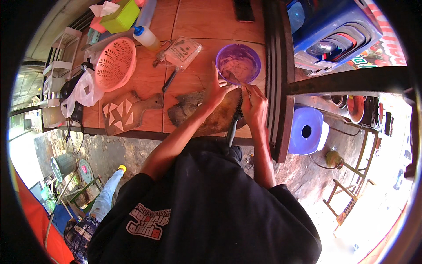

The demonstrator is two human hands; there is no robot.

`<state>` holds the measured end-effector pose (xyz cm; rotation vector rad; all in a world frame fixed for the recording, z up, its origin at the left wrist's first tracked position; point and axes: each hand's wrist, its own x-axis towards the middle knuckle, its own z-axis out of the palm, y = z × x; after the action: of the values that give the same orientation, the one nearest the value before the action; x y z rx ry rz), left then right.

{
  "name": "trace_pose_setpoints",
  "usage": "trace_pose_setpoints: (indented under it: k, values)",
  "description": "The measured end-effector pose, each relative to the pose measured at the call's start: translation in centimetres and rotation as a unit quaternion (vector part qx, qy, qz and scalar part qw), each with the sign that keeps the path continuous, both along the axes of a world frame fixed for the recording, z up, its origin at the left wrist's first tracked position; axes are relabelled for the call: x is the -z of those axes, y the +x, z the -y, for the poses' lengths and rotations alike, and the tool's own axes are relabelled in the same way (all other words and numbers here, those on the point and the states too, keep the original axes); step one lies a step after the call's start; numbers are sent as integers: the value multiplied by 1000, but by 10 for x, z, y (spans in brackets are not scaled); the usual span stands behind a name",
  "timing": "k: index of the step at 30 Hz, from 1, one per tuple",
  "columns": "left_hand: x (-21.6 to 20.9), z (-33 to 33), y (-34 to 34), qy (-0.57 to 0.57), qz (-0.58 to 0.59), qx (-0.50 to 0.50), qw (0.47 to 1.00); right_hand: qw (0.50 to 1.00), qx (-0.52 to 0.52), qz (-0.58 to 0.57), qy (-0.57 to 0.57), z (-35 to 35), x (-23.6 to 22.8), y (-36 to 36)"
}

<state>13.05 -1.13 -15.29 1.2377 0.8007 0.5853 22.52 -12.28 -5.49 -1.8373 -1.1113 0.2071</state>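
- I am seeing a pink perforated basket [115, 64] sitting at the far left of the wooden table [198, 26], with a small cutting board [127, 112] carrying pale triangular pieces just below it.
- My left hand [216, 90] is pressing down on a dark flat fish [189, 108] lying on the round wooden board [220, 121]; its grip is spread apart, fingers resting on the fish near the bowl.
- My right hand [254, 103] is working just beside it, its grip clamped on a dark-handled knife [235, 121] angled down toward me.
- A purple bowl [238, 63] is standing just beyond both hands.
- A blue plastic container [307, 130] is sitting well apart at the right.
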Motion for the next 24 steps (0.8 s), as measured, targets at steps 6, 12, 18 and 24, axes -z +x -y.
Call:
trace_pose_setpoints:
  k: [6,12,18,24]
  values:
    - [-2,1,-1,46,-16,0,999,998,68,-1,-1,-8,-15,-23]
    - [6,-6,3,269,-136,-30,953,965,182,-188,-3,-26,2,-20]
    - [2,-12,-16,369,-210,-39,905,761,228,-580,182,-24,34,0]
    - [-21,-2,-84,343,-301,112,883,715,178,-615,281,0,34,3]
